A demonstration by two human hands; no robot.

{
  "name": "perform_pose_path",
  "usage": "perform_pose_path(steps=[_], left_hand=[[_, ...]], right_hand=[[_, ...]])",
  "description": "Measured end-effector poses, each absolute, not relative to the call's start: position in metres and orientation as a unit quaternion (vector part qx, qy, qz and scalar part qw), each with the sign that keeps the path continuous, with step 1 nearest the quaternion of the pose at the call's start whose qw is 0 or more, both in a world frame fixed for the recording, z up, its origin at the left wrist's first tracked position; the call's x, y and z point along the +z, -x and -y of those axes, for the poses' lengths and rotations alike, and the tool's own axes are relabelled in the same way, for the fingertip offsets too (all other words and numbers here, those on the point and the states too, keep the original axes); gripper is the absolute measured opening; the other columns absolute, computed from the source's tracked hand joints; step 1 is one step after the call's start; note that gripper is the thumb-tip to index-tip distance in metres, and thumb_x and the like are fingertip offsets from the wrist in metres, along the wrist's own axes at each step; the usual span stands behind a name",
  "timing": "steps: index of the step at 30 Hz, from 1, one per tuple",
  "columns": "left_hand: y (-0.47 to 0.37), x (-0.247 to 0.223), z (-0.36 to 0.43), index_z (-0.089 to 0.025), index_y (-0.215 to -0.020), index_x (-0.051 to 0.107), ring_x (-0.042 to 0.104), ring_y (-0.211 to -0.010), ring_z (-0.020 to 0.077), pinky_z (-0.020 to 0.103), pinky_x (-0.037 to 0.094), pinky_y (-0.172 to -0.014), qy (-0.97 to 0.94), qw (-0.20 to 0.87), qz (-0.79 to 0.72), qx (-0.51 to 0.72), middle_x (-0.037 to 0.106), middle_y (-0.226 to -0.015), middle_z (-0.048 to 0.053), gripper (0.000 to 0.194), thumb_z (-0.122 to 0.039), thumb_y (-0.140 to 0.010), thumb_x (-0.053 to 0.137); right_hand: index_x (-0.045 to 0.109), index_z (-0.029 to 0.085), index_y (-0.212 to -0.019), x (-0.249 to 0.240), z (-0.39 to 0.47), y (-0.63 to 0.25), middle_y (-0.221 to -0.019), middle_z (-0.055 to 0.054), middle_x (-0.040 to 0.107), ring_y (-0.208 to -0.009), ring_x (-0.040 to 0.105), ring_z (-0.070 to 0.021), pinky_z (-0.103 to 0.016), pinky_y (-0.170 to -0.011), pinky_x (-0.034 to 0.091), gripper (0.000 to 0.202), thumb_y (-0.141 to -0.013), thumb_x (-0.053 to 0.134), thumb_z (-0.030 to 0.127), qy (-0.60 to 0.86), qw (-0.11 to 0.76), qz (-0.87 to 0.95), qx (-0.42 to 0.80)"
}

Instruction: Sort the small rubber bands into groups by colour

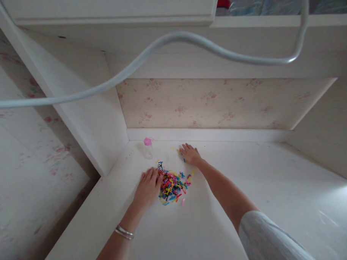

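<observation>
A pile of small multicoloured bands lies on the white desk top. My left hand rests flat against the left edge of the pile, its fingers spread a little. Beyond the pile on the right, my right hand lies palm down with fingers apart, a few loose bands beside and under its fingers. A small clear bottle with a pink top stands behind the pile, beyond my left hand.
A pale cable hangs across the upper view. White side panels and a papered back wall enclose the desk. Overhead is a shelf holding plastic-wrapped items.
</observation>
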State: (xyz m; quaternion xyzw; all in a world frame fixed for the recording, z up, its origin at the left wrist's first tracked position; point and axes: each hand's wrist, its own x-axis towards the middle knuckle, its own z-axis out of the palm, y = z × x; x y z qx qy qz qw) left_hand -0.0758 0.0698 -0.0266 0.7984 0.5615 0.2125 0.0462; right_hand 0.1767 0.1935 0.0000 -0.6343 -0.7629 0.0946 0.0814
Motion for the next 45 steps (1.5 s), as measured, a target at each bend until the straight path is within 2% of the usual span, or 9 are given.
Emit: perform_pose_path(steps=[10,17,20,24,30,34,38,41,45], left_hand=[[0.061,-0.019,-0.069,-0.018,-0.132,0.045,0.038,-0.128,0.0250,0.047,0.020,-0.109,-0.801,0.094,-0.548,0.224,0.048,-0.136,0.013,0.047,-0.039,-0.093,0.028],[0.057,0.002,-0.062,-0.023,-0.128,0.049,0.042,-0.125,0.0164,0.038,0.023,-0.111,-0.821,0.132,-0.486,0.270,0.050,-0.134,0.005,0.041,-0.034,-0.095,0.028],[0.068,0.006,-0.066,-0.024,-0.122,0.053,0.048,-0.119,0.0152,0.036,0.028,-0.109,-0.795,0.084,-0.520,0.301,0.057,-0.127,0.003,0.037,-0.031,-0.094,0.029],[0.089,-0.006,-0.074,-0.013,-0.121,0.053,0.047,-0.120,0.0232,0.041,0.032,-0.105,-0.749,0.033,-0.609,0.258,0.056,-0.125,0.014,0.040,-0.033,-0.092,0.034],[0.088,-0.026,-0.085,-0.010,-0.121,0.052,0.033,-0.130,0.0313,0.053,0.025,-0.105,-0.775,0.032,-0.584,0.240,0.048,-0.133,0.019,0.040,-0.030,-0.092,0.033],[0.059,-0.026,-0.098,-0.011,-0.124,0.049,0.027,-0.134,0.0261,0.048,0.024,-0.109,-0.809,0.058,-0.528,0.252,0.046,-0.136,0.016,0.042,-0.032,-0.094,0.029],[0.027,-0.017,-0.105,-0.014,-0.128,0.046,0.032,-0.132,0.0183,0.037,0.028,-0.109,-0.812,0.100,-0.494,0.293,0.045,-0.137,0.010,0.043,-0.033,-0.095,0.025],[0.021,-0.005,-0.108,-0.017,-0.125,0.047,0.040,-0.126,0.0140,0.032,0.032,-0.107,-0.784,0.125,-0.505,0.337,0.049,-0.133,0.008,0.045,-0.030,-0.096,0.016],[0.041,0.005,-0.118,-0.013,-0.119,0.051,0.046,-0.119,0.0158,0.032,0.033,-0.105,-0.746,0.146,-0.543,0.358,0.054,-0.125,0.011,0.045,-0.031,-0.096,0.017]], right_hand=[[0.046,0.023,-0.132,0.005,-0.210,-0.128,-0.141,-0.003,0.041,-0.131,0.030,-0.0215,-0.039,-0.108,0.017,0.049,-0.095,0.026,0.047,0.528,0.115,0.834,0.116],[0.068,0.024,-0.093,0.013,-0.157,-0.138,-0.097,0.000,0.069,-0.093,0.059,-0.0150,-0.024,-0.084,0.040,0.044,-0.092,0.033,0.051,0.471,0.143,0.861,0.130],[0.068,0.023,-0.092,0.014,-0.150,-0.156,-0.095,-0.002,0.068,-0.092,0.059,-0.0145,-0.024,-0.083,0.040,0.042,-0.093,0.034,0.048,0.496,0.164,0.844,0.121],[0.062,0.019,-0.107,0.014,-0.171,-0.187,-0.114,-0.008,0.061,-0.108,0.052,-0.0171,-0.030,-0.095,0.036,0.042,-0.097,0.025,0.037,0.563,0.197,0.796,0.101],[0.050,0.018,-0.124,0.001,-0.202,-0.191,-0.132,-0.010,0.046,-0.119,0.044,-0.0252,-0.051,-0.100,0.032,0.040,-0.090,0.049,0.039,0.606,0.209,0.757,0.127],[0.058,0.022,-0.119,-0.006,-0.193,-0.162,-0.129,-0.007,0.053,-0.121,0.045,-0.0203,-0.037,-0.103,0.029,0.040,-0.094,0.033,0.041,0.547,0.224,0.788,0.172],[0.068,0.024,-0.098,-0.006,-0.180,-0.143,-0.100,0.000,0.070,-0.091,0.062,-0.0152,-0.025,-0.083,0.044,0.048,-0.093,0.028,0.051,0.492,0.243,0.806,0.220],[0.067,0.020,-0.098,-0.005,-0.182,-0.143,-0.093,-0.002,0.070,-0.080,0.064,-0.0134,-0.024,-0.076,0.046,0.059,-0.094,0.016,0.050,0.495,0.271,0.791,0.234],[0.063,0.017,-0.108,-0.005,-0.194,-0.152,-0.108,-0.009,0.066,-0.098,0.060,-0.0185,-0.032,-0.088,0.041,0.059,-0.095,0.013,0.046,0.526,0.292,0.767,0.222]])
